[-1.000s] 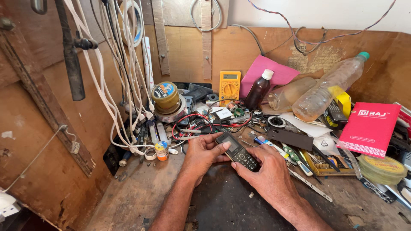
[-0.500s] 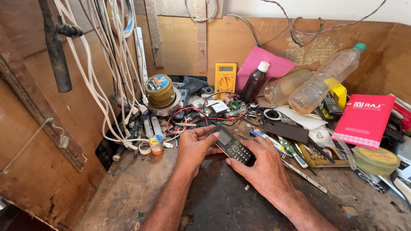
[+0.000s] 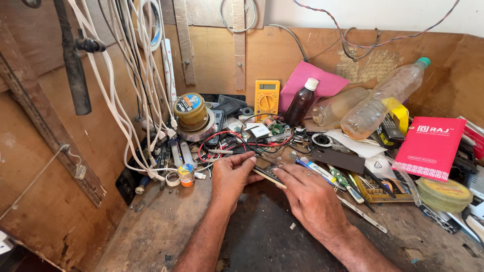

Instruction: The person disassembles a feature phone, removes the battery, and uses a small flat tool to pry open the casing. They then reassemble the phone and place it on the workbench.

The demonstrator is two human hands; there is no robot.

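Red flat box (image 3: 429,147) right; yellow meter's grey screen (image 3: 266,86) rear.

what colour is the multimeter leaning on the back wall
Yellow, with a dark dial; the multimeter shows clearly in the head view.

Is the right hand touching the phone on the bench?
Touching: the head view shows the right hand with fingers laid on the phone.

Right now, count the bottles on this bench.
3, all at the back: a dark brown bottle upright, a clear bottle lying beside it, a clear green-capped bottle leaning. Clutter may hide others.
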